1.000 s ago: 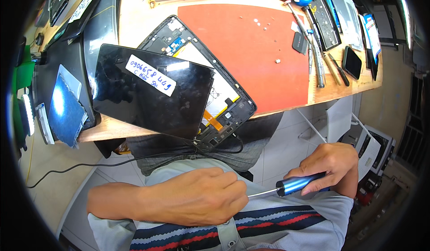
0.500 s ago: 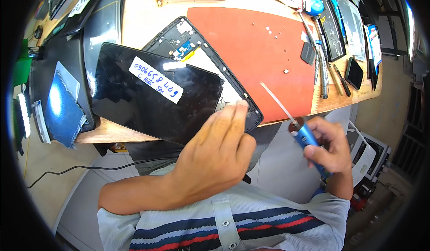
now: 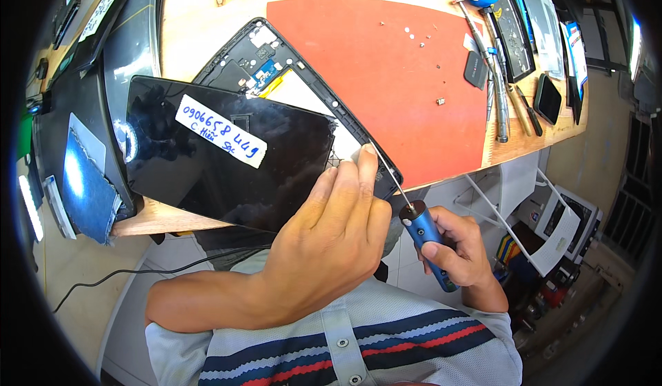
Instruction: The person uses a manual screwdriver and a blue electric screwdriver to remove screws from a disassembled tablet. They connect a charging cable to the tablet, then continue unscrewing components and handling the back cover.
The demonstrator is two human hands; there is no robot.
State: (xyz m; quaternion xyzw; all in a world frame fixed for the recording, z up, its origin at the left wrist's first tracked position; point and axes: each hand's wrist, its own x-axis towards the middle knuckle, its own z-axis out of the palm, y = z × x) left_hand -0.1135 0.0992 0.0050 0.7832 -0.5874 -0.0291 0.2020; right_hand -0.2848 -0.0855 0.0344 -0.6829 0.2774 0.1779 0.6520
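Observation:
An opened tablet body lies at an angle on the table, its board, yellow flex cable and pale battery exposed. Its black screen panel, with a handwritten white label, overlaps the lower part. My left hand rests with its fingers stretched out over the body's near right corner; the thumb is hidden. In my right hand is a blue electric screwdriver. Its long thin bit slants up to the body's edge, close beside my left fingertips. Whether the tip touches a screw is too small to tell.
Several tiny screws and metal bits lie on the orange mat. Beyond its right edge are hand screwdrivers, a phone and a black tray. Dark laptops stand at the left. A black cable runs below the table edge.
My right hand has brought the screwdriver left, so its bit now reaches the tablet body's edge. My left hand stays on the tablet. The whole view has shifted slightly.

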